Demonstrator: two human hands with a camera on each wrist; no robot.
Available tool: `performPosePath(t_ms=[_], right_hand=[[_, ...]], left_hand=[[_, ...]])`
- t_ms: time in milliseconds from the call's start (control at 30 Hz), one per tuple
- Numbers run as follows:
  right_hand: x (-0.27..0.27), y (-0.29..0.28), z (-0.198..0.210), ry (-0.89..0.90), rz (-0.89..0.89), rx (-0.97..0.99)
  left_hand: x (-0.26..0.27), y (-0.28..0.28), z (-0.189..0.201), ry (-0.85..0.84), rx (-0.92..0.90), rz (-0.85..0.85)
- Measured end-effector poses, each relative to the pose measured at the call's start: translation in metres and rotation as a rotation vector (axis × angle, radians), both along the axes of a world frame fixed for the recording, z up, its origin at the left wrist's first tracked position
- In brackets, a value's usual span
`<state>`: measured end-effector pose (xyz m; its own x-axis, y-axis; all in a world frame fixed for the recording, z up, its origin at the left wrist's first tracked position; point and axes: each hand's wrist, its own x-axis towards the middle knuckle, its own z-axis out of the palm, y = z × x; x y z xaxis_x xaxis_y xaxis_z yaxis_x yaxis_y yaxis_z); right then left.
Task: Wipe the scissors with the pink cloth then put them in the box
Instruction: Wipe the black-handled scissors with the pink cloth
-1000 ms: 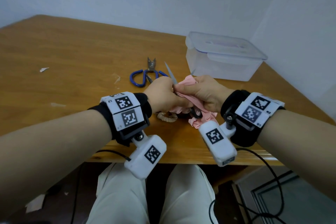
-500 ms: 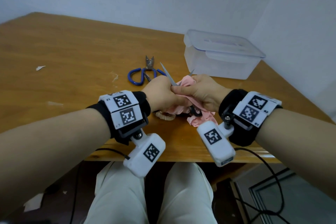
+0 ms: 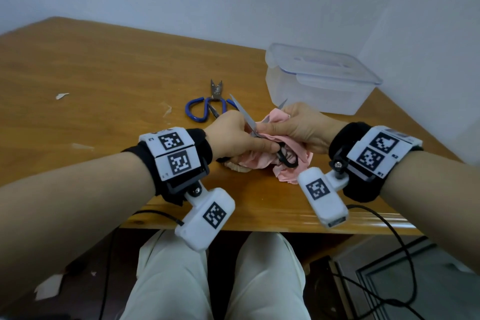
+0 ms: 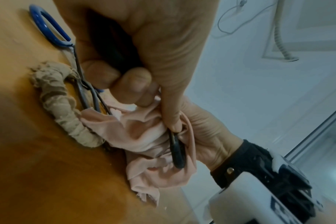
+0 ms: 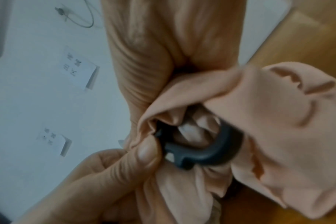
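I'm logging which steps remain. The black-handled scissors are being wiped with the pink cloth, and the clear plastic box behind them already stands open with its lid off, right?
Not quite. The clear plastic box has its lid on, as the head view shows. The rest holds: the left hand grips the black-handled scissors while the right hand holds the pink cloth around them.

I count two pairs of scissors (image 3: 245, 118), one pink cloth (image 3: 291, 166), one box (image 3: 319, 80), one beige scrunchie (image 4: 61, 103).
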<state>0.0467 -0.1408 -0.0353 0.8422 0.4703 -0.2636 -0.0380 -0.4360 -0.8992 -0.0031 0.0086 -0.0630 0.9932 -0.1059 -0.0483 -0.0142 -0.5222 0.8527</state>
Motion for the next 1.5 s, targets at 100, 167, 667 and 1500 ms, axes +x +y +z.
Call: performPosePath(t_ms=[100, 167, 667, 1500], right_hand=[[-0.002, 0.0, -0.001, -0.005, -0.011, -0.031], [-0.003, 0.001, 0.0, 0.005, -0.038, -0.043], [0.007, -0.004, -0.003, 0.421, -0.171, 0.322], [0.004, 0.01, -0.01, 0.082, -0.086, 0.193]], left_hand=[[-0.001, 0.0, 0.002, -0.011, 0.017, 0.002], [-0.002, 0.001, 0.002, -0.023, 0.023, 0.014], [0.003, 0.002, 0.002, -0.068, 0.097, 0.079], [0.001, 0.003, 0.002, -0.1, 0.088, 0.087]])
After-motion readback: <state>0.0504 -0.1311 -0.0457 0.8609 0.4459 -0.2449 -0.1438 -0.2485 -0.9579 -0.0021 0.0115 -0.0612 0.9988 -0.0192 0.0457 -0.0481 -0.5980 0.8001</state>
